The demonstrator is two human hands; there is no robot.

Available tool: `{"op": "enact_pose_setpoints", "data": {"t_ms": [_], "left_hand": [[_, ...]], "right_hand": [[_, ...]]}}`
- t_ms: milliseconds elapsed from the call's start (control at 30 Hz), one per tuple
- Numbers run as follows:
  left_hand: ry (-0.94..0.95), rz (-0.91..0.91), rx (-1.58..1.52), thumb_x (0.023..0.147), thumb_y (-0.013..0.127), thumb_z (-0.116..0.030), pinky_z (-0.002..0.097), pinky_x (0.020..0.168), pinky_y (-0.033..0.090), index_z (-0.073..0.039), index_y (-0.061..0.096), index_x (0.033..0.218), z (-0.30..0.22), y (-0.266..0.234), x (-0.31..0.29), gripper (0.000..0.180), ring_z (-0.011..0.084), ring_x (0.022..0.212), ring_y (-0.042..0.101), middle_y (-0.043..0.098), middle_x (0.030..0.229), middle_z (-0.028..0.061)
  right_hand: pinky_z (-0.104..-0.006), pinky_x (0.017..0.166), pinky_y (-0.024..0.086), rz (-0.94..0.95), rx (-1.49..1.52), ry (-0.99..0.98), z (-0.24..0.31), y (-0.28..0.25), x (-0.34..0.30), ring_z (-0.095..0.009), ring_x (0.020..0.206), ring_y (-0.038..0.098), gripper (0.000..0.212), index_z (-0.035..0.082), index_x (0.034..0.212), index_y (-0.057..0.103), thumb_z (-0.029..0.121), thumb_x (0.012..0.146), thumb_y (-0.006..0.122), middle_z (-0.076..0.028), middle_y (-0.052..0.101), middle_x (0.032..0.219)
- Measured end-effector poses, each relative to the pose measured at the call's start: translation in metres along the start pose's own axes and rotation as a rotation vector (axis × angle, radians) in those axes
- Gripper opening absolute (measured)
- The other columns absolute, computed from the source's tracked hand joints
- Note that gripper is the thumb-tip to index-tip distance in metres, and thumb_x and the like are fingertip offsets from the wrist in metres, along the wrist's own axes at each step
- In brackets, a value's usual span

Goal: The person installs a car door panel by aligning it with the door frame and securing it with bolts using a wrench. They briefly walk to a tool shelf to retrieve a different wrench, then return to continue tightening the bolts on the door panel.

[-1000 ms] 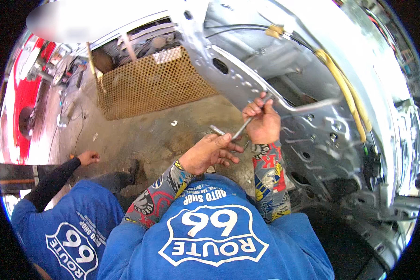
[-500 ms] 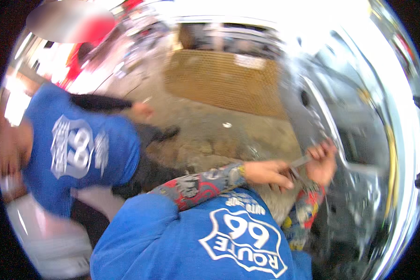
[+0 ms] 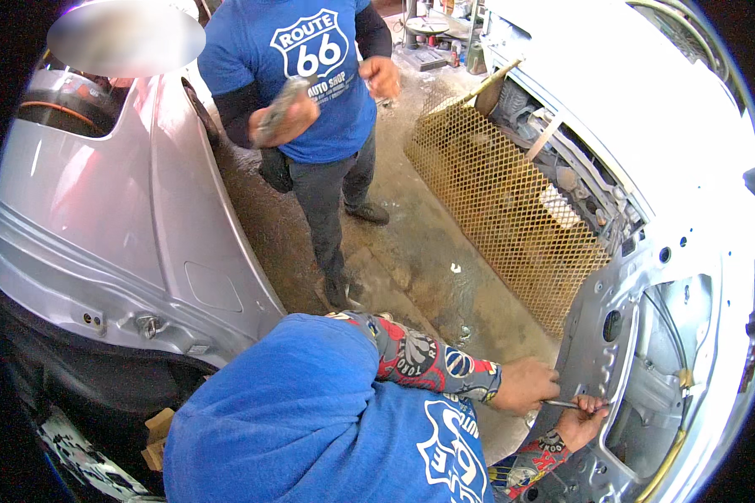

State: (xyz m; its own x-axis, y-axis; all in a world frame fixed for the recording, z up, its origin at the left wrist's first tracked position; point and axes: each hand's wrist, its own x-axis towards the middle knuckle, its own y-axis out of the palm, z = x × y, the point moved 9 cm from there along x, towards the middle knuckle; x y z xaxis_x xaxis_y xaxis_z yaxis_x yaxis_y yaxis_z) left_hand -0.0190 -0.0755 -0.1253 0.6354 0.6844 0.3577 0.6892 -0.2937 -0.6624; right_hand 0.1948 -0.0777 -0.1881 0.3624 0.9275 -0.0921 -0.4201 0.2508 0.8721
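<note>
My left hand (image 3: 524, 386) is closed around one end of a slim metal tool (image 3: 561, 404), like a rod or wrench handle. My right hand (image 3: 583, 422) grips its other end, fingers bent, close against a bare grey metal car panel (image 3: 591, 356) with holes and a raised rim. The tool's working end is hidden by my right fingers. Both forearms wear patterned sleeves (image 3: 445, 365). Inside the panel's opening runs a yellow-wrapped cable (image 3: 669, 465).
A co-worker (image 3: 319, 92) in a blue shirt stands ahead, holding a greyish block-like object (image 3: 281, 111). On the left is a silver car body (image 3: 117, 218). A yellow-brown mesh panel (image 3: 503, 210) leans before the opened front of a white vehicle (image 3: 637, 109).
My view has swung left and steadied. My hands stay together at the metal panel with the tool between them. The co-worker now stands upright ahead, both hands raised.
</note>
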Motion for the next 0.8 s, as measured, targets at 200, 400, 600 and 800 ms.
{"op": "enact_pose_setpoints", "data": {"t_ms": [200,400,600,800], "left_hand": [[-0.796,0.645,-1.030,0.081,0.059,-0.077,0.0373,0.060,0.052,0.000,0.053,0.129,0.034,0.050,-0.038,0.090,0.0278,0.075,0.065,0.063,0.098,0.0167],[-1.064,0.925,-1.562,0.086,0.053,-0.077,0.0337,0.055,0.047,-0.008,0.051,0.120,0.007,0.107,-0.062,0.077,0.0192,0.073,0.064,0.065,0.092,0.0094],[-0.883,0.456,-1.589,0.093,0.067,-0.043,0.0323,0.059,0.048,-0.010,0.060,0.101,0.028,0.106,-0.032,0.035,0.0160,0.070,0.061,0.065,0.086,0.0037],[-0.212,-0.165,-0.568,0.085,0.070,-0.014,0.0428,0.076,0.050,-0.004,0.058,0.100,0.023,0.025,0.000,0.021,0.0321,0.084,0.062,0.064,0.092,0.0135]], "right_hand": [[-0.0288,0.065,0.038,-0.032,-0.001,-0.025,0.002,-0.006,-0.001,-0.014,0.069,0.042,0.025,0.006,0.109,0.055,0.025,0.095,0.066,0.000,0.048,0.084],[-0.0272,0.066,0.039,0.026,-0.004,-0.062,0.001,0.004,-0.006,-0.012,0.070,0.043,0.027,0.008,0.111,0.055,0.024,0.094,0.069,0.001,0.050,0.086],[-0.0282,0.067,0.040,0.092,-0.014,-0.018,-0.004,0.012,-0.008,-0.012,0.070,0.047,0.025,0.009,0.111,0.056,0.024,0.095,0.067,0.002,0.054,0.088],[-0.0323,0.068,0.040,-0.058,0.013,-0.014,-0.006,0.000,-0.001,-0.015,0.070,0.047,0.022,0.008,0.109,0.056,0.027,0.100,0.057,-0.001,0.054,0.088]]}}
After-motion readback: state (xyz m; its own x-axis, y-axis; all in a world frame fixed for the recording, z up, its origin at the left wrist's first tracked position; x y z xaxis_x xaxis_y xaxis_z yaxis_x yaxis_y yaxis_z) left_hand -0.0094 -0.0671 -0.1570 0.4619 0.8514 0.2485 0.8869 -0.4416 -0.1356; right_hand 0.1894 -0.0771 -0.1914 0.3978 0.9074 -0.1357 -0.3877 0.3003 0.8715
